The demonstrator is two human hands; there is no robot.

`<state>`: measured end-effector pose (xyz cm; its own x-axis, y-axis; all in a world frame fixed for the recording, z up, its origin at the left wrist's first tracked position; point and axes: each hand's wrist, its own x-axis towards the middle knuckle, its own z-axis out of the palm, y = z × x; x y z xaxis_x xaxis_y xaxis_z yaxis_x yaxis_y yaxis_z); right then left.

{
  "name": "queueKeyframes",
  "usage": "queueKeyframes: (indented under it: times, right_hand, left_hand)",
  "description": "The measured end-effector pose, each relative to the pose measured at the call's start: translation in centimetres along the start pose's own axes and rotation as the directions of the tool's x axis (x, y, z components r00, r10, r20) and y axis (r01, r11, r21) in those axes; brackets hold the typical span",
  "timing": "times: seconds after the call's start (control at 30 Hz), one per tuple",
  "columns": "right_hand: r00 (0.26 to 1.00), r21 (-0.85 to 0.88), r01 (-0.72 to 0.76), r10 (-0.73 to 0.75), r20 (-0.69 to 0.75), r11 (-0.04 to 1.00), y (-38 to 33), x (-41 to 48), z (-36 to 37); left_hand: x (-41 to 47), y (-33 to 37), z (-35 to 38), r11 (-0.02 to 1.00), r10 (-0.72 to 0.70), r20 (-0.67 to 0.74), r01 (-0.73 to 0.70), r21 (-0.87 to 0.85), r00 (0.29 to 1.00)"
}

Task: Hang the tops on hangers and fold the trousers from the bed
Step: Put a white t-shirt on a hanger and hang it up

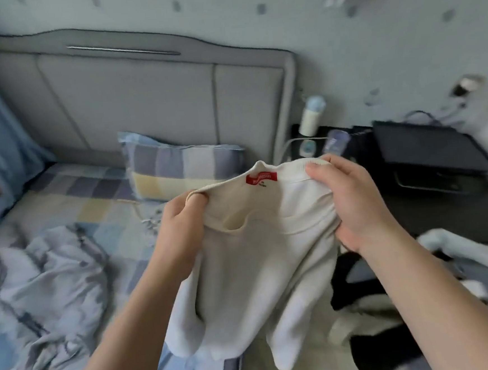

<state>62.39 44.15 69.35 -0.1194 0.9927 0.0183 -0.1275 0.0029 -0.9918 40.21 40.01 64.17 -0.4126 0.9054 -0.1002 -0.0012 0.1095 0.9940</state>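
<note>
While the left grip point(181, 219) and right grip point(352, 202) each pinch its neckline, the top point(257, 259) hangs between them, long axis straight down, over the bed's point(93, 210) near right edge.

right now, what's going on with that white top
A person holds a white top up by the bed, both hands gripping its neckline: the left hand at one side, the right hand at the other, with the red label facing the camera. No hanger is in it yet. Crumpled grey-blue fabric lies on the bed.
</note>
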Motion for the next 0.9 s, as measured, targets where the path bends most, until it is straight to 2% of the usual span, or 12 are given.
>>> queueKeyframes:
  times: [0.1, 0.17, 0.27, 0.37, 0.47, 0.53, 0.67, 0.9]
  right_hand:
    - [0.992, -0.025, -0.011, 0.008, -0.122, 1.000, -0.8, -4.0, -5.3]
    - [0.979, -0.045, -0.009, -0.001, -0.202, 0.999, -1.7, -6.9, -9.0]
    - [0.942, -0.065, 0.001, -0.022, -0.336, 0.998, -2.9, -11.8, -14.4]
    - [0.872, -0.051, -0.005, -0.021, -0.490, 0.999, -4.1, -16.9, -19.9]
    - [0.771, -0.069, -0.006, -0.039, -0.636, 0.998, -5.6, -22.6, -25.8]
    - [0.733, -0.087, 0.000, -0.060, -0.677, 0.996, -6.6, -25.2, -28.3]
    - [0.602, -0.152, 0.055, -0.154, -0.784, 0.987, -9.6, -32.1, -36.1]
    - [0.469, -0.357, 0.053, -0.338, -0.816, 0.933, -17.1, -38.8, -45.7]
  left_hand:
    - [-2.6, 0.3, 5.2, 1.000, 0.012, 0.167, -0.013, 0.002, 0.986]
    - [-4.7, 0.5, 9.0, 1.000, 0.019, 0.320, -0.018, -0.006, 0.947]
    - [-8.1, 0.8, 14.7, 1.000, 0.008, 0.535, -0.005, -0.006, 0.845]
    - [-12.5, 1.0, 20.4, 1.000, 0.010, 0.671, 0.000, -0.016, 0.741]
    - [-18.6, 1.2, 26.4, 1.000, -0.006, 0.764, 0.008, 0.001, 0.645]
    - [-21.5, 1.6, 29.1, 1.000, -0.013, 0.786, 0.004, 0.014, 0.618]
    - [-28.8, 4.1, 37.2, 0.993, 0.107, 0.866, -0.090, -0.072, 0.488]
    - [-37.6, 11.1, 49.3, 0.973, 0.230, 0.900, -0.115, -0.202, 0.369]
